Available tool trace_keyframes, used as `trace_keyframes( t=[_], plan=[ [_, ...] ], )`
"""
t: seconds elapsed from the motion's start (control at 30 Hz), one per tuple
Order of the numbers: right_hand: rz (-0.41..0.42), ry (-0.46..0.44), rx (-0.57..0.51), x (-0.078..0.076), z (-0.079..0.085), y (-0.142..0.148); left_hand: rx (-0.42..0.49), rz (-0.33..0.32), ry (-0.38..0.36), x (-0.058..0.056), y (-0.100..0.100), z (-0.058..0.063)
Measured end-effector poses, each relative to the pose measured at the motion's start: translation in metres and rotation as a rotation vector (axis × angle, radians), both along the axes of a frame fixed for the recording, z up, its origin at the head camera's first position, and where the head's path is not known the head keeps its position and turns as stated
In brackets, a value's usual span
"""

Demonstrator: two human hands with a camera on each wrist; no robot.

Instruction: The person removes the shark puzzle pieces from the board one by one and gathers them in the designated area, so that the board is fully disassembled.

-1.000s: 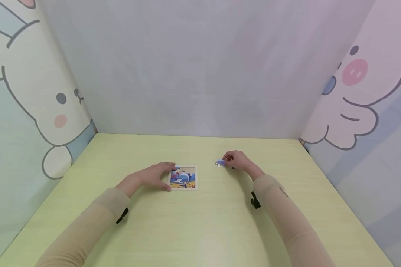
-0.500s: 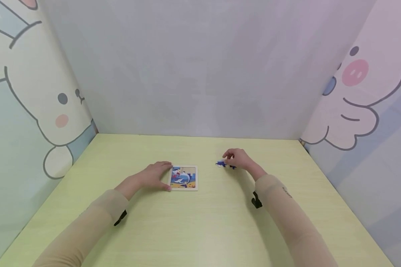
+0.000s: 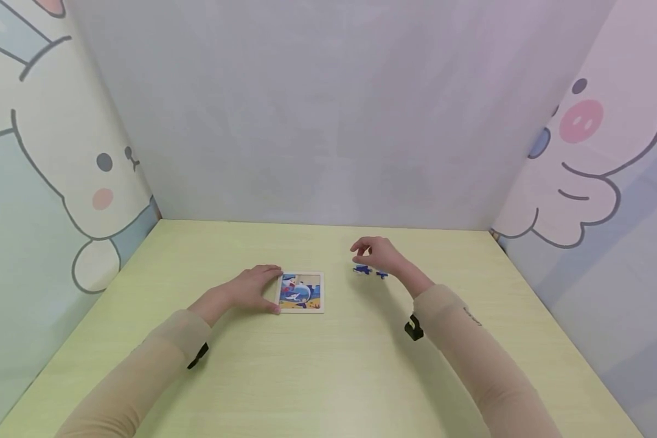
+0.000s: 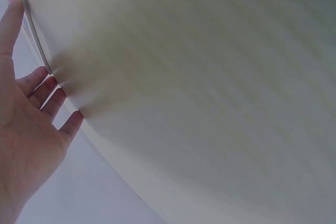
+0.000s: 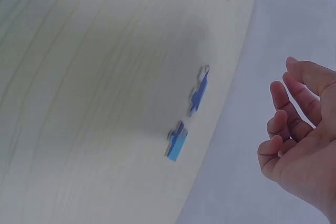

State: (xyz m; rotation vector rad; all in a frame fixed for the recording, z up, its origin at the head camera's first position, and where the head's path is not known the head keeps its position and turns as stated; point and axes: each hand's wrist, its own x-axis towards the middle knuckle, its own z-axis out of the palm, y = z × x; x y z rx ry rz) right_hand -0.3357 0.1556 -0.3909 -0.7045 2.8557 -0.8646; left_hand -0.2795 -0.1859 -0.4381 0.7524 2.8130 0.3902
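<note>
In the head view my left hand [image 3: 249,289] holds a small white-framed jigsaw puzzle [image 3: 301,311] by its left side, thumb at the near corner and fingertips at the far one. The puzzle shows a dolphin picture, with a bare beige patch along its upper part. My right hand [image 3: 380,252] hovers over two loose blue puzzle pieces, its fingers loosely bent and a gap between thumb and forefinger. The right wrist view shows one dark-blue piece [image 5: 198,95] and one light-blue piece [image 5: 177,143] on the table, apart from the hand, with nothing visible in the fingers.
The pale yellow table [image 3: 328,377] reaches back to a grey wall [image 3: 328,121]. Side walls carry a cartoon rabbit [image 3: 76,152] on the left and a pig [image 3: 580,152] on the right.
My right hand has risen off the loose pieces and shifted slightly left, uncovering both. The left fingertips have drawn back a little from over the puzzle to its edge.
</note>
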Motion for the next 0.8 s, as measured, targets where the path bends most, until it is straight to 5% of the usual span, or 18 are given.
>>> trace_keyframes(
  t=[0.37, 0.8],
  plan=[
    [-0.011, 0.003, -0.081, 0.012, 0.009, -0.039, 0.026, -0.002, 0.019, -0.003, -0.002, -0.002],
    [0.047, -0.050, -0.115, 0.018, -0.013, -0.084, 0.084, 0.023, 0.029, -0.001, 0.003, -0.003]
  ],
)
